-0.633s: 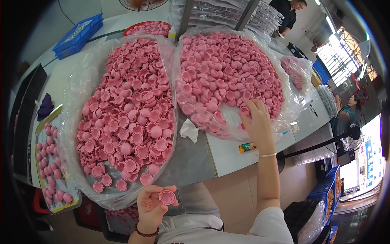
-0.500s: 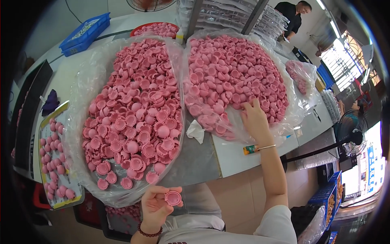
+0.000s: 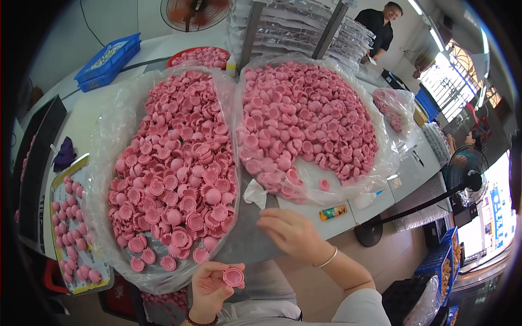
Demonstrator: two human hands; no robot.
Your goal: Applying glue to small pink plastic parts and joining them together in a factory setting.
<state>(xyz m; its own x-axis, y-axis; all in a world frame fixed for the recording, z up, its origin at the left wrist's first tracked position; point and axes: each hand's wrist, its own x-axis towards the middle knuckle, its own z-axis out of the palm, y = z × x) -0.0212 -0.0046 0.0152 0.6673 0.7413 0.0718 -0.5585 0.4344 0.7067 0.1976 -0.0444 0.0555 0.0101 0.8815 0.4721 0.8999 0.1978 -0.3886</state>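
Observation:
Between the thumb and fingers of my left hand [image 3: 208,290] is a pink plastic half-shell [image 3: 233,277], its hollow side turned up. My right hand [image 3: 291,233] is over the table's front edge, to the upper right of it, fingers bent and drawn together; whatever they hold, if anything, is hidden beneath them. A large heap of rimmed pink half-shells [image 3: 174,163] fills the open clear bag on the left. Smoother pink half-shells [image 3: 310,108] lie in a second clear bag [image 3: 380,163] on the right, one loose shell [image 3: 324,185] near its front.
Left of the bags, a yellow-rimmed tray [image 3: 87,288] bears pink balls. A crumpled tissue [image 3: 254,194] and a glue tube [image 3: 333,212] lie near the front edge. Behind are a blue crate [image 3: 109,62], a red bowl [image 3: 173,58] and stacked clear trays. A fan [image 3: 467,182] stands right; a person [image 3: 375,32] is behind.
My right hand has come back from the right-hand heap toward my left hand, its fingers drawn together. The left hand still holds its half-shell. The view has tilted slightly.

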